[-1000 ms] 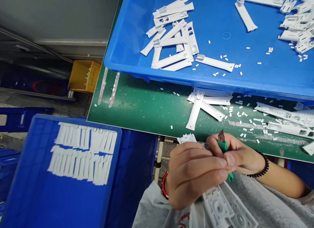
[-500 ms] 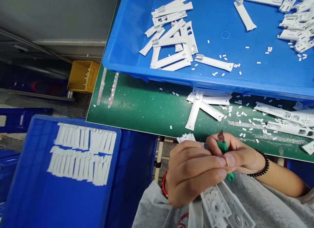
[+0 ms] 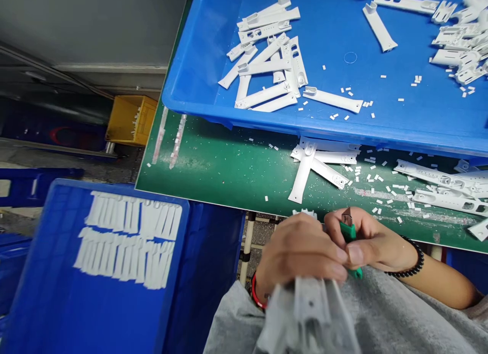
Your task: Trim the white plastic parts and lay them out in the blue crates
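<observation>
My left hand [image 3: 299,252] is wrapped round a bundle of long white plastic parts [image 3: 310,316], which are smeared by motion at their near end; their far tips poke out beyond the knuckles. My right hand [image 3: 368,239], fingers closed, grips a green-handled utility knife [image 3: 347,233] with its blade pointing up and away from me. The fingertips of both hands meet or nearly meet. On the green table [image 3: 221,176] just beyond my hands, several similar white parts [image 3: 303,173] lie crossed over each other.
A large blue tray [image 3: 267,121] with loose white parts and small white chips stands on the table. More white parts [image 3: 446,184] lie at the right. Lower left, a blue bin [image 3: 102,313] holds rows of white parts [image 3: 125,242]. A yellow box [image 3: 124,120] sits beyond it.
My left hand has turned the bundle of white parts, so its near end has swung left and shows another side. My right hand and the knife have barely shifted.
</observation>
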Tool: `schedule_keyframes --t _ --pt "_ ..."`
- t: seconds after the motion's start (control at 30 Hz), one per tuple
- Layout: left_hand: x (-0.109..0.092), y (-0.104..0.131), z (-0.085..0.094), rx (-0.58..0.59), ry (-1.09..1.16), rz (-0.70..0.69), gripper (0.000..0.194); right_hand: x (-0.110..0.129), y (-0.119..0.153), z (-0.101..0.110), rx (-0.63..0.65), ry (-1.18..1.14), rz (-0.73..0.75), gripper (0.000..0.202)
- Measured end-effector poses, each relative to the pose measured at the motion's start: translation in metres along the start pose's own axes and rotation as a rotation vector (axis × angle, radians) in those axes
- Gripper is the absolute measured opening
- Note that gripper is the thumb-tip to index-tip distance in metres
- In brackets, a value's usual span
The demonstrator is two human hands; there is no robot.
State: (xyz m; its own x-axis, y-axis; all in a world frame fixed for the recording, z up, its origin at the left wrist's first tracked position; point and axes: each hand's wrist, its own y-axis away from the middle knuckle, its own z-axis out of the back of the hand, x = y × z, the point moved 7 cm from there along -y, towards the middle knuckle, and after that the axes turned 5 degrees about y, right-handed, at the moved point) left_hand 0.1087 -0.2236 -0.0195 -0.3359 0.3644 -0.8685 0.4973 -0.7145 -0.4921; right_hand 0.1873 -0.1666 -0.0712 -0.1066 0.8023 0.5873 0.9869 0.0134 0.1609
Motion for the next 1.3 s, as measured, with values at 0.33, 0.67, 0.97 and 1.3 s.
schedule_keyframes --t 0.33,0.67,0.97,1.3 --pt "0.058 -0.012 0.059 -0.63 0.303 0.265 0.032 0.052 0.003 -0.005 -0.509 1.488 0.362 0.017" --pt "0.071 -0.006 0.059 -0.42 0.017 0.357 0.014 0.044 -0.008 0.009 -0.636 2.168 0.11 0.032" --pt "0.053 -0.011 0.037 -0.258 -0.179 0.11 0.008 0.065 0.016 -0.008 -0.625 1.864 0.386 0.035" --pt "0.047 -0.005 0.026 -0.207 -0.167 -0.007 0.018 0.065 0.02 -0.027 -0.616 1.838 0.53 0.02"
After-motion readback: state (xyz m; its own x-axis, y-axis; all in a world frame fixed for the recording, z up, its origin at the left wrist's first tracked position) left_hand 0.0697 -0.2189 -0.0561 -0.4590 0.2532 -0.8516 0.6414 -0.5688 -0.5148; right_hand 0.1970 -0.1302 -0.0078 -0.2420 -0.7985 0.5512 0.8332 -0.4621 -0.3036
